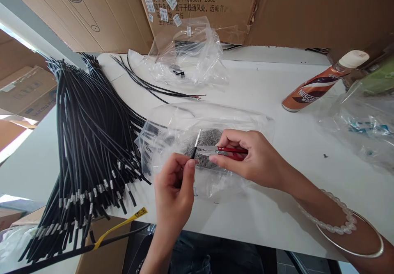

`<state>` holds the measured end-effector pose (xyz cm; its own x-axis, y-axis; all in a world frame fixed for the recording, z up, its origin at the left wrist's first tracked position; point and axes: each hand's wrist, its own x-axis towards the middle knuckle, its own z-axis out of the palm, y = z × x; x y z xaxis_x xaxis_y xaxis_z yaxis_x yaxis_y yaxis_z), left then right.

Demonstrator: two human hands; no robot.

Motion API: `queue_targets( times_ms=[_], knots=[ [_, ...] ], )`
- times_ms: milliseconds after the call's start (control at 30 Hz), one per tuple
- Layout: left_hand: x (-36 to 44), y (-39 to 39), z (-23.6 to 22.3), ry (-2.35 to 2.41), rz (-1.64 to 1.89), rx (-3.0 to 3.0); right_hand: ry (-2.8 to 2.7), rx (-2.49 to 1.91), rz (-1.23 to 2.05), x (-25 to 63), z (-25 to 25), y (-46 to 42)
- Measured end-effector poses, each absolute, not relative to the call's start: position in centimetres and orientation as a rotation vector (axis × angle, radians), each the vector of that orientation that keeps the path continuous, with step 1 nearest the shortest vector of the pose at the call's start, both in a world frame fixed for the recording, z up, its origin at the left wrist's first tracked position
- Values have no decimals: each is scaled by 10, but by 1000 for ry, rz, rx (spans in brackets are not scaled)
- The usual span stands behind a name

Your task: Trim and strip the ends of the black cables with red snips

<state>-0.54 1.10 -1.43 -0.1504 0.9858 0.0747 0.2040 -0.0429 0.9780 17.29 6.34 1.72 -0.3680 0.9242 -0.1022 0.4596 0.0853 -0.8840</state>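
Note:
My left hand [174, 188] pinches a thin black cable end [195, 146] upright, its bare silvery tip pointing up. My right hand [252, 159] grips small red-handled snips [220, 151], blades aimed left toward the cable tip and just beside it. Both hands hover over a clear plastic bag [172, 122] holding a grey heap of trimmed wire bits [209, 139]. The cable runs down from my left hand below the table edge.
A large bundle of black cables [89, 142] with white labels fans across the left of the white table [277, 208]. A few loose cables [147, 86] and an empty clear bag [187, 52] lie behind. A brown Nescafe bottle [320, 83] lies at right beside more plastic bags [363, 118]. Cardboard boxes [292, 7] stand behind.

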Motion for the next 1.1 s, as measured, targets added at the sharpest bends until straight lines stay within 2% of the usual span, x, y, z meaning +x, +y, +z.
queue_targets(
  times_ms=[567, 967, 1100],
  knots=[
    [-7, 9, -16, 1479, 1239, 1373, -1861, -1371, 1298, 174, 18, 65],
    [-13, 11, -17, 1436, 1246, 1317, -1669, -1040, 1743, 182, 22, 70],
    [-12, 11, -17, 1439, 1240, 1308, -1764, -1189, 1494, 180, 22, 69]
  ],
)
